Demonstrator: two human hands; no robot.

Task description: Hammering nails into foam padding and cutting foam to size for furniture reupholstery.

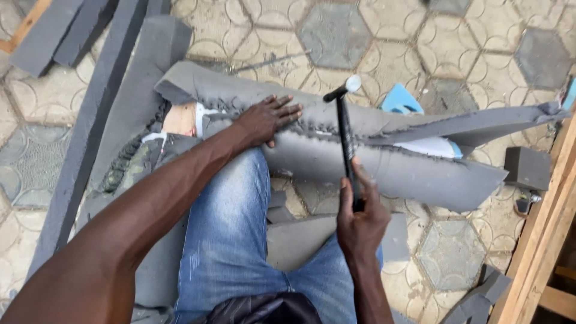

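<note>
My left hand (267, 119) lies flat, fingers spread, on a long grey foam-covered panel (390, 168) that rests across my knees. A ragged seam of tacks or stitches (312, 129) runs along the panel just past my fingertips. My right hand (360, 219) grips the black handle of a hammer (347, 135), held upright with its metal head raised above the seam. A bit of bare wood (180, 118) and white lining show at the panel's left end.
Grey foam strips (90, 120) lie on the patterned paving at left, with more offcuts (477, 300) at lower right. A small dark block (527, 168) and a wooden frame (540, 240) stand on the right. A blue scrap (401, 99) lies behind the panel.
</note>
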